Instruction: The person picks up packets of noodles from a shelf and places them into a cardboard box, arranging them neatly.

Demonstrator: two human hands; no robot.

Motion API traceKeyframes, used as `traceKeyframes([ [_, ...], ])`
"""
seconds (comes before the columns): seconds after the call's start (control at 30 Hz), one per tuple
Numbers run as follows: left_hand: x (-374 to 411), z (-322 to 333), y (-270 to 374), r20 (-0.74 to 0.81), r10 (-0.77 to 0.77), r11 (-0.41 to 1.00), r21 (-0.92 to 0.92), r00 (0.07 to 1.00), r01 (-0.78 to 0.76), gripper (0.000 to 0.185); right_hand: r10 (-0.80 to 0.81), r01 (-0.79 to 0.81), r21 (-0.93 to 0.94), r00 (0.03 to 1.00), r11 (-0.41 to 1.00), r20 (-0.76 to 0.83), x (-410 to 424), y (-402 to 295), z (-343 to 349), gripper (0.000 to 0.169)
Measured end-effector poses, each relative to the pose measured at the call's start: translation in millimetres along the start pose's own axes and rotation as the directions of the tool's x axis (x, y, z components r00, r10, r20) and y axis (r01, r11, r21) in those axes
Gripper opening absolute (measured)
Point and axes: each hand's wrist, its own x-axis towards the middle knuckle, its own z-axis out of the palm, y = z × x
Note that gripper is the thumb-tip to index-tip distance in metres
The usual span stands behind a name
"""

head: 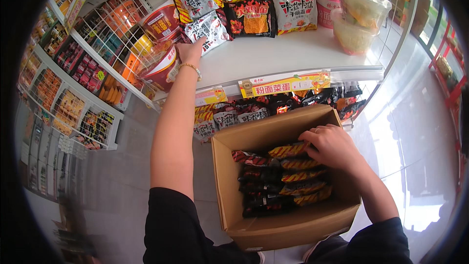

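Note:
My left hand (191,52) reaches onto the white shelf board (263,49). Its thumb presses on the front of a silver noodle packet with dark red ends (208,33), and its other fingers are hidden around the left side. My right hand (329,145) is inside an open cardboard box (234,223), fingers curled down at the end of a yellow-and-red striped packet (287,151). Whether it grips that packet is not clear. Packets stand in two rows in the box: black ones (262,190) on the left, striped ones (304,187) on the right.
Behind the silver packet lean more striped packets (295,9) and a black packet (251,18). Red noodle tubs (161,68) stand left, beside a wire divider (113,29). Clear-lidded bowls (357,18) are stacked right. Packets (253,115) fill the lower shelf.

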Motion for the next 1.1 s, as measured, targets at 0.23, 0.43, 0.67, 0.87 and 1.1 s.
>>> traceKeyframes([
  [0.23,-15,6,18,-0.007,0.009,0.996,-0.087,1.000,-0.009,0.046,0.090,-0.096,0.046,0.989,0.994,0.114,2,-3,-9,0.022],
  [0.43,-30,-28,47,0.217,0.093,0.995,-0.067,0.972,-0.080,0.045,0.021,-0.022,0.069,1.000,0.997,0.014,2,2,-1,0.018],
  [0.67,-90,-81,87,0.237,0.345,0.938,-0.130,0.908,-0.323,0.040,0.025,-0.026,0.017,1.000,1.000,0.016,0,6,8,0.017],
  [0.87,-170,-102,108,0.224,0.532,0.839,-0.010,0.817,-0.544,0.031,0.083,-0.085,0.025,0.994,0.996,0.071,-3,8,11,0.020],
  [1.1,-209,-110,120,0.215,0.617,0.767,0.050,0.757,-0.639,0.036,0.050,-0.050,0.108,0.999,0.993,0.004,2,5,6,0.018],
])
